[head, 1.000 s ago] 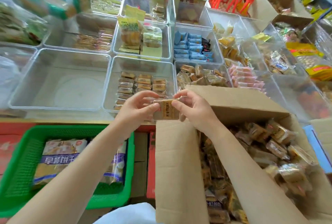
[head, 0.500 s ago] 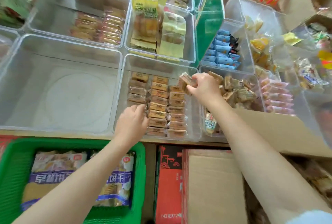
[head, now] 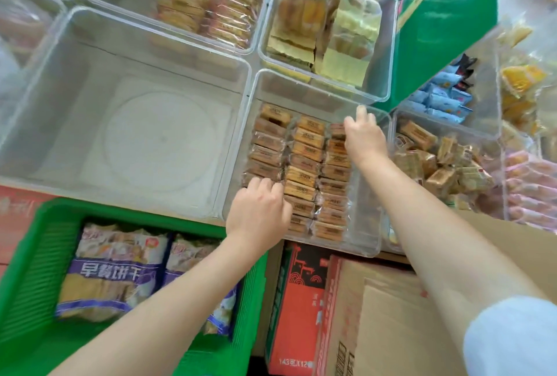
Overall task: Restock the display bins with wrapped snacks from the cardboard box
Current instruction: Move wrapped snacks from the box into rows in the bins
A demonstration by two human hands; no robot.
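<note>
Left hand (head: 258, 210) fingers seen curled onto near end of left snack row, wrapped snacks (head: 304, 176) touched; grip not clear. Right hand (head: 363, 134) fingers bent over far end of right row; hold could not be told. Snacks lined three rows in clear bin (head: 366, 243). Green basket (head: 27, 273) below left. Cardboard box (head: 391, 330) cut off at bottom edge.

Brown wrapped snacks (head: 304, 164) lie flat in three neat rows inside a clear plastic display bin (head: 369, 243), filling its left and middle portion. The cardboard box (head: 512, 243) stands just right of and below it, one tan flap visible.
</note>
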